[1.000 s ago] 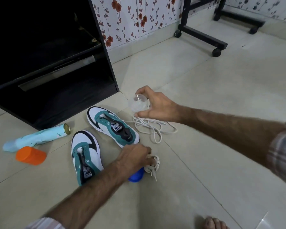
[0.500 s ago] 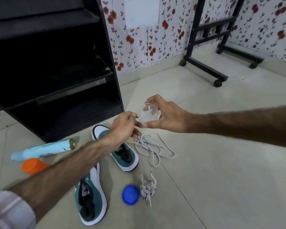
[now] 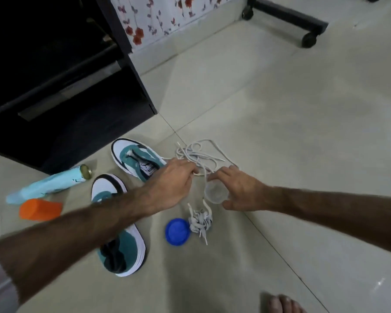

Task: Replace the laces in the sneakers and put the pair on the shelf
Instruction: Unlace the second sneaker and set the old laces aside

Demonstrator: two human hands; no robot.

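Observation:
Two teal-and-white sneakers lie on the floor without laces, one (image 3: 136, 161) further off and one (image 3: 120, 245) nearer, partly under my left forearm. A loose white lace (image 3: 199, 152) is spread on the tiles beside the far sneaker. My left hand (image 3: 172, 186) pinches a strand of it. My right hand (image 3: 237, 190) grips a small clear plastic container (image 3: 216, 192) just above the floor. A bundled grey lace (image 3: 200, 221) lies next to a blue lid (image 3: 177, 231).
A black shelf unit (image 3: 61, 86) stands at the back left. A light blue spray can (image 3: 48, 184) and an orange cap (image 3: 40, 210) lie left of the sneakers. A wheeled black stand (image 3: 307, 38) is at the far right. My bare toes (image 3: 282, 303) show at the bottom edge.
Both hands came down from in front of the shelf to floor level. My left hand left the container and took a strand of the loose lace; my right hand still holds the container.

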